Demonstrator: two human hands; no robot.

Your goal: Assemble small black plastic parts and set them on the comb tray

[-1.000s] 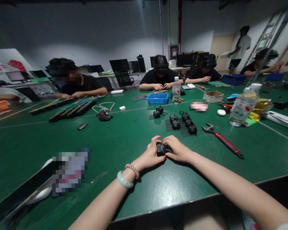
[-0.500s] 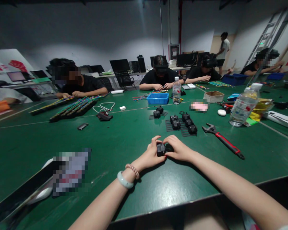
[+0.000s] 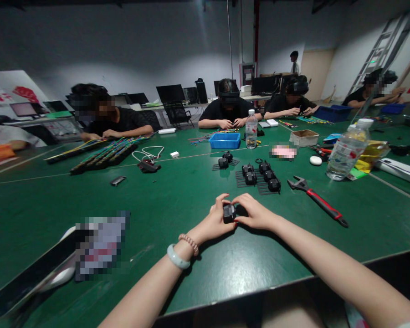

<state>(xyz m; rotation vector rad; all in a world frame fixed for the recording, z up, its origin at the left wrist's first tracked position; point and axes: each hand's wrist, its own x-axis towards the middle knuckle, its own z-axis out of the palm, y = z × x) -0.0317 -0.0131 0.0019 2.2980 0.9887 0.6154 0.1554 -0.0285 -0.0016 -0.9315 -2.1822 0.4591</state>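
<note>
My left hand (image 3: pixel 216 221) and my right hand (image 3: pixel 254 212) meet over the green table (image 3: pixel 177 200), fingers curled round a small black block-shaped part (image 3: pixel 228 213) held between them just above the surface. The left wrist wears a pale bangle and a bead bracelet. Beyond my hands lie black grid mats (image 3: pixel 256 180) carrying several similar black parts (image 3: pixel 268 175), and a smaller mat with two more black parts (image 3: pixel 224 160).
A red-handled adjustable wrench (image 3: pixel 317 200) lies right of the mats. Water bottles (image 3: pixel 347 150) (image 3: pixel 250 129), a blue bin (image 3: pixel 224 140), a cardboard box (image 3: pixel 304 137) and a phone (image 3: pixel 117 180) sit farther off. Several other people work round the table. A flat dark device lies at the near left.
My hands stay almost still, with only slight finger shifts on the black part. A person at the far back right has walked left, away from the doorway.
</note>
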